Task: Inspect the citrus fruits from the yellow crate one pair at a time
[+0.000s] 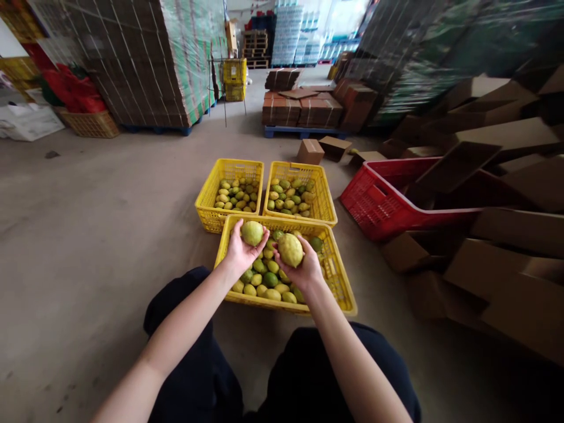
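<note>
My left hand [242, 251] holds a greenish-yellow lemon [252, 233], cupped in curled fingers with the palm up. A yellower, bumpy lemon [291, 250] rests in my right hand [308, 267], thumb and fingers around it. Both hands are above the near yellow crate [342, 282], which contains many green and yellow lemons [270, 279]. The two held fruits are close together but apart. Behind stand two smaller-looking yellow crates, one at left [207, 202] and one at right [328, 197], each with more lemons inside. My forearms hide part of the near crate's contents.
A red crate [374, 202] holding cardboard stands at the right, among heaped open cartons [493, 252]. Flattened boxes lie stacked on a blue pallet [291, 131] ahead. Wrapped pallet loads [132, 59] rise at the left and right. My knees [180, 299] flank the near crate's front.
</note>
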A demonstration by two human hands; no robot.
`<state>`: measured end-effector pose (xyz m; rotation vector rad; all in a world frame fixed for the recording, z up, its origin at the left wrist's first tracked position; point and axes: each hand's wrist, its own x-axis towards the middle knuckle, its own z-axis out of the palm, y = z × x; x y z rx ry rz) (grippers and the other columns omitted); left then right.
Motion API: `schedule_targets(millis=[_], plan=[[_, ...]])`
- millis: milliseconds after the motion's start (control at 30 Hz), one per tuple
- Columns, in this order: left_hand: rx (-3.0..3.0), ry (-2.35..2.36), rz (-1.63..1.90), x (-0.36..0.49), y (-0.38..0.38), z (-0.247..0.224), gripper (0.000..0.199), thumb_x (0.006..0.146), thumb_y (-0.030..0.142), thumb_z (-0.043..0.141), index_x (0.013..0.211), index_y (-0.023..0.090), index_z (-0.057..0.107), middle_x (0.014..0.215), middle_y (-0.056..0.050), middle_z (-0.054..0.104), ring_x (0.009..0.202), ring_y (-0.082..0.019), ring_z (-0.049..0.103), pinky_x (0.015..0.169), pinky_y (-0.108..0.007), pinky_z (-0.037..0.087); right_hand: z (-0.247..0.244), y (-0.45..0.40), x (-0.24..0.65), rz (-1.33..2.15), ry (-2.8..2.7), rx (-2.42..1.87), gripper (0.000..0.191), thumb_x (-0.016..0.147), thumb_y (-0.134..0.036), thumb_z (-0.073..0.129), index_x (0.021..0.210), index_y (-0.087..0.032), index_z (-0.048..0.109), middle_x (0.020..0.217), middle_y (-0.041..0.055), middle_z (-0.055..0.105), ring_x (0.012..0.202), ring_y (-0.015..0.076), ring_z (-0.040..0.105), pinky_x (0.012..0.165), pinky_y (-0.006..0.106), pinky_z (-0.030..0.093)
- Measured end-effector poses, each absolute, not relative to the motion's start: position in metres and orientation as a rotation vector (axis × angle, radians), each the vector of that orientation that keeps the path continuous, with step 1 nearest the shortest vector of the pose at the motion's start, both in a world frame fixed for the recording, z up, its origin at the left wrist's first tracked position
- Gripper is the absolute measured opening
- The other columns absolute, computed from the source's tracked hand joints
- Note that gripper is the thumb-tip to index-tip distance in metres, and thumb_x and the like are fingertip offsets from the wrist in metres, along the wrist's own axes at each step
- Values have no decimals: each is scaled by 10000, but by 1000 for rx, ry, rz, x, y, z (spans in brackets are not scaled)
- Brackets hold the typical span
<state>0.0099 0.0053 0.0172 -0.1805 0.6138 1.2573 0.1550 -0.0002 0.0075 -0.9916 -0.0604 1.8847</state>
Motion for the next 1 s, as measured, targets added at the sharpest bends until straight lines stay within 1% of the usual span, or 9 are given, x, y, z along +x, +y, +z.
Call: schedule_targets(millis=[100,200,400,500,567,667,733,867,1000], plan=[[-122,657,1294,11,5,23,182,857,284,593,906,109,594,770,-78,652,705,-161,670,594,-217,597,13,-1,155,1743,-12,-964,45,823,-233,584,803,-194,593,648,-5,680,575,147,654,581,288,595],[-85,668,1342,10,5,27,89,853,210,598,884,128,590,752,-51,654,678,-145,671,608,-218,602,16,0,160,1705,-20,-974,25,802,-214,604,803,-192,592,656,-18,676,562,130,632,557,267,586],[-52,631,1043,-1,2,29,434,897,485,492,996,79,607,805,-110,667,509,-94,604,396,-143,504,13,0,170,1961,-106,-952,332,871,-413,435,840,-141,621,625,74,667,450,130,548,348,192,436],[-34,627,1034,-3,1,28,447,904,500,460,956,82,607,739,-84,646,389,-41,477,311,-119,396,10,1,174,2023,-130,-893,338,853,-415,427,870,-146,630,699,94,697,420,122,515,296,187,360],[44,656,1105,-1,3,27,412,908,468,456,923,85,607,710,-73,635,394,-45,465,315,-125,374,10,1,176,2023,-188,-853,299,819,-393,472,880,-148,632,736,104,704,454,139,542,302,196,358],[257,797,1256,5,4,26,288,891,360,503,903,92,610,734,-79,642,534,-101,580,461,-169,485,13,0,178,1938,-339,-821,237,744,-338,561,883,-155,618,800,105,698,616,190,624,433,248,478],[469,899,1392,7,4,25,185,820,259,619,953,131,611,825,-66,654,676,-135,632,605,-210,536,15,-2,177,1741,-510,-874,254,693,-294,633,924,-200,589,857,58,684,720,198,635,565,287,527],[955,1024,1661,7,-3,21,521,567,101,822,1035,234,634,1113,-39,602,1011,-173,580,807,-193,499,13,-8,174,903,-1026,-1080,492,615,-202,758,1046,-291,538,1021,-5,614,918,187,595,829,337,496],[1193,1040,1638,8,-12,23,539,510,83,845,990,240,656,1159,-61,564,1149,-219,506,934,-243,451,7,-10,175,371,-1355,-1015,417,643,-178,745,997,-261,541,1101,52,576,1112,249,521,999,446,391]])
